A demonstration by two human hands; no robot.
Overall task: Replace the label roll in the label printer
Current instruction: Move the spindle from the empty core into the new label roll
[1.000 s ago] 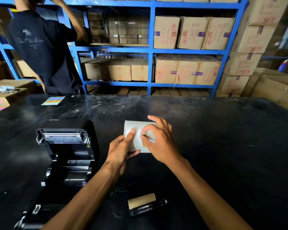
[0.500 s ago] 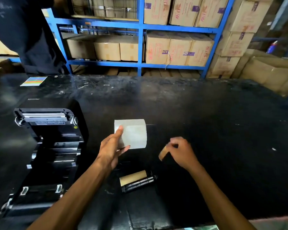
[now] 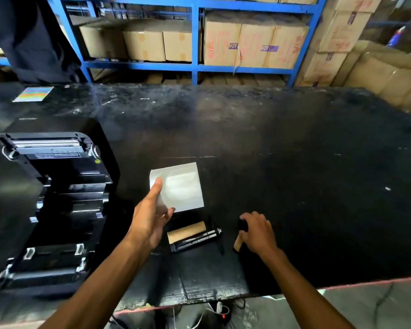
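- Above the black worktop [image 3: 294, 162], left hand [image 3: 150, 222] pinches the white paper label roll [image 3: 180, 186] by its end.
- Right hand [image 3: 256, 231], beside it, clasps a brown scrap [image 3: 237, 243].
- Roll looks light, crushable; best gripped at its ends.

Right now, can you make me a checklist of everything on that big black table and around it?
Surface: scuffed black worktable, dusty with white flecks.
Job's things: black label printer at left, lid open, roll bay looks empty; white label roll held above table; brown cardboard core on black spindle lying near front edge.
Clutter: rainbow-striped card at far left.
Grippers: left hand grips the white roll; right hand rests on table, closed on a small tan piece.
Cables: white and dark leads under the table's front edge.
Surroundings: blue metal shelving with brown cardboard boxes; a person in dark clothing at far left.
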